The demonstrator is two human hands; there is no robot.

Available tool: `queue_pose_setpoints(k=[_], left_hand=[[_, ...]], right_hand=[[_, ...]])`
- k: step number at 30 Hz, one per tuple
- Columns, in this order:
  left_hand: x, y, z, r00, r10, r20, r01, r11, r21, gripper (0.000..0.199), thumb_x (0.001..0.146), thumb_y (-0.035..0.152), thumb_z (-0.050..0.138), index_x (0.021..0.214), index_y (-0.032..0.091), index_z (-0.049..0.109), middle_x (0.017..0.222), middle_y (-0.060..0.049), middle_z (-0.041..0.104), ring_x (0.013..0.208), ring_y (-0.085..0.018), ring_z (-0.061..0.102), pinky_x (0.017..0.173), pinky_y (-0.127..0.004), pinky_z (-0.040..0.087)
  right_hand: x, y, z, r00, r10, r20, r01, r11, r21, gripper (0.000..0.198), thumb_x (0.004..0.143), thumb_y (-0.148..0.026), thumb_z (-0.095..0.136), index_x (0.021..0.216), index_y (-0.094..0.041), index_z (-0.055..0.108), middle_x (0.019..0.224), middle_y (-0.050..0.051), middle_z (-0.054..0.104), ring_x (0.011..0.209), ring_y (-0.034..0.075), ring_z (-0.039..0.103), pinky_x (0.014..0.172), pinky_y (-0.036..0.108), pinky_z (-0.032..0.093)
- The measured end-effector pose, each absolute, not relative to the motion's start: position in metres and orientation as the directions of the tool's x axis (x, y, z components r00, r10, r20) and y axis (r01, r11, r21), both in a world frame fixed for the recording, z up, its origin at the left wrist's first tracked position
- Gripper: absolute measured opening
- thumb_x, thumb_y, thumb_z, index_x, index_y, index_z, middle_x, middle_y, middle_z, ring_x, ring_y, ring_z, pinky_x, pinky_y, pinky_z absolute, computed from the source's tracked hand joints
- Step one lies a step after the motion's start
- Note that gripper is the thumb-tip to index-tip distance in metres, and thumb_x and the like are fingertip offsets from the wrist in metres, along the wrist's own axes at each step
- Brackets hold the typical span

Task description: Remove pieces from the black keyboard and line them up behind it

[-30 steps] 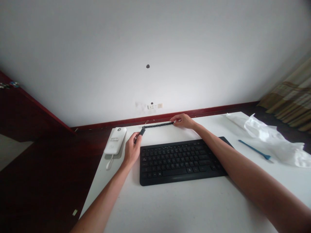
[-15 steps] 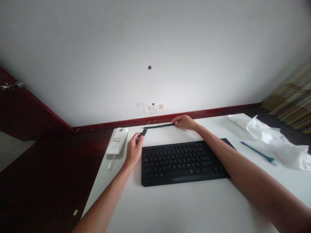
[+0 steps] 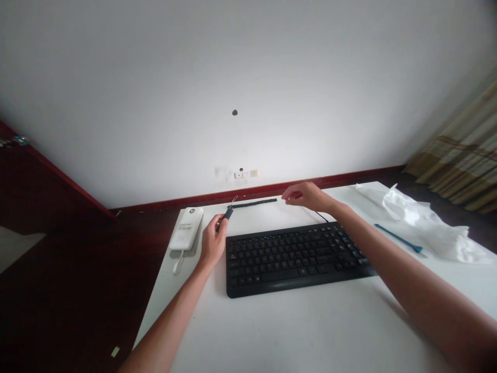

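My left hand (image 3: 214, 235) is closed around a small black tool (image 3: 225, 216) with a thin wire loop at its top. From just beside this tool, a narrow row of small black pieces (image 3: 252, 203) runs to the right along the far side of the table. They look like keycaps, but are too small to be sure. Past the right end of the row hovers my right hand (image 3: 305, 196), its fingers loosely curled and apart, with nothing visible in them. Below both hands lies a black keyboard (image 3: 279, 259), its right end partly covered by my right forearm.
A white power bank (image 3: 187, 229) with a short cable is at the table's left edge. To the right are a blue pry tool (image 3: 399, 238) and crumpled white packaging (image 3: 423, 220). Beyond the white table (image 3: 272, 331) stands a wall with sockets (image 3: 248, 174).
My right hand has let go of the row's right end and moved off to the right, so that end now shows. My left hand still holds the tool. The view has shifted slightly.
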State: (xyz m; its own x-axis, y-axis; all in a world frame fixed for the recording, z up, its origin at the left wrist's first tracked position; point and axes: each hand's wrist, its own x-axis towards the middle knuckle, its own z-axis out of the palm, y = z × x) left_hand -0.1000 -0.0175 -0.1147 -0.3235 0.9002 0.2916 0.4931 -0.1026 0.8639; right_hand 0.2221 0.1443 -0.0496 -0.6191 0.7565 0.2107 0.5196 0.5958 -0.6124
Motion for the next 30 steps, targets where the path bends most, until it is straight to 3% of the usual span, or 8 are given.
queue_pose_setpoints(k=[4, 7, 10, 16, 19, 23, 26, 30], left_hand=[[-0.100, -0.018, -0.115, -0.315, 0.898, 0.306, 0.493, -0.121, 0.862, 0.032, 0.097, 0.045, 0.051, 0.104, 0.019, 0.068, 0.084, -0.002, 0.067, 0.074, -0.018, 0.059, 0.068, -0.026, 0.043], [-0.100, -0.019, -0.114, -0.305, 0.899, 0.313, 0.499, -0.129, 0.857, 0.032, 0.097, 0.045, 0.050, 0.103, 0.019, 0.068, 0.083, -0.002, 0.067, 0.074, -0.018, 0.059, 0.068, -0.026, 0.043], [-0.100, -0.019, -0.114, -0.300, 0.900, 0.317, 0.499, -0.135, 0.856, 0.032, 0.097, 0.045, 0.050, 0.103, 0.019, 0.068, 0.084, -0.002, 0.067, 0.074, -0.018, 0.059, 0.069, -0.026, 0.043], [-0.100, -0.019, -0.113, -0.319, 0.889, 0.328, 0.507, -0.133, 0.852, 0.031, 0.097, 0.045, 0.050, 0.101, 0.019, 0.068, 0.082, -0.002, 0.066, 0.073, -0.018, 0.058, 0.068, -0.026, 0.042], [-0.100, -0.018, -0.114, -0.321, 0.887, 0.331, 0.503, -0.137, 0.853, 0.032, 0.097, 0.044, 0.050, 0.102, 0.019, 0.068, 0.083, -0.002, 0.067, 0.073, -0.018, 0.059, 0.068, -0.026, 0.043], [-0.100, -0.017, -0.115, -0.321, 0.886, 0.334, 0.510, -0.135, 0.849, 0.032, 0.097, 0.044, 0.050, 0.104, 0.019, 0.069, 0.085, -0.002, 0.068, 0.073, -0.018, 0.059, 0.067, -0.026, 0.042], [-0.099, -0.017, -0.114, -0.325, 0.883, 0.338, 0.513, -0.136, 0.848, 0.032, 0.097, 0.044, 0.050, 0.104, 0.019, 0.068, 0.085, -0.002, 0.069, 0.075, -0.018, 0.061, 0.068, -0.027, 0.043], [-0.100, -0.019, -0.113, -0.340, 0.883, 0.322, 0.499, -0.121, 0.858, 0.031, 0.097, 0.044, 0.050, 0.102, 0.019, 0.068, 0.083, -0.003, 0.068, 0.077, -0.019, 0.062, 0.069, -0.027, 0.044]], right_hand=[[0.241, 0.093, -0.045, -0.680, 0.729, 0.075, 0.545, 0.572, -0.613, 0.019, 0.085, -0.036, 0.071, 0.097, -0.025, 0.080, 0.093, 0.005, 0.079, 0.083, 0.022, 0.072, 0.076, 0.032, 0.057], [0.256, 0.073, -0.047, -0.671, 0.740, 0.033, 0.572, 0.546, -0.611, 0.019, 0.085, -0.037, 0.070, 0.097, -0.026, 0.080, 0.098, 0.006, 0.079, 0.086, 0.023, 0.072, 0.080, 0.033, 0.058], [0.264, 0.071, -0.052, -0.731, 0.682, 0.012, 0.544, 0.593, -0.594, 0.019, 0.087, -0.035, 0.068, 0.098, -0.027, 0.081, 0.105, 0.005, 0.078, 0.088, 0.022, 0.071, 0.084, 0.033, 0.057], [0.259, 0.073, -0.053, -0.778, 0.628, -0.008, 0.548, 0.672, -0.498, 0.019, 0.085, -0.022, 0.067, 0.092, -0.029, 0.082, 0.093, 0.003, 0.079, 0.080, 0.021, 0.071, 0.078, 0.031, 0.055], [0.256, 0.075, -0.042, -0.787, 0.616, -0.026, 0.535, 0.662, -0.525, 0.021, 0.081, -0.020, 0.068, 0.094, -0.029, 0.082, 0.091, 0.003, 0.079, 0.080, 0.021, 0.072, 0.079, 0.031, 0.055], [0.252, 0.104, -0.034, -0.712, 0.695, 0.098, 0.512, 0.609, -0.606, 0.035, 0.083, -0.029, 0.066, 0.116, -0.025, 0.078, 0.101, 0.005, 0.079, 0.091, 0.022, 0.073, 0.080, 0.030, 0.057], [0.241, 0.144, -0.045, -0.634, 0.740, 0.222, 0.529, 0.625, -0.574, 0.028, 0.083, -0.026, 0.064, 0.105, -0.023, 0.081, 0.109, 0.004, 0.079, 0.097, 0.022, 0.073, 0.082, 0.028, 0.057], [0.221, 0.190, -0.073, -0.543, 0.815, 0.203, 0.626, 0.554, -0.549, 0.027, 0.079, -0.017, 0.066, 0.101, -0.022, 0.081, 0.097, 0.002, 0.081, 0.091, 0.022, 0.075, 0.084, 0.028, 0.057]])
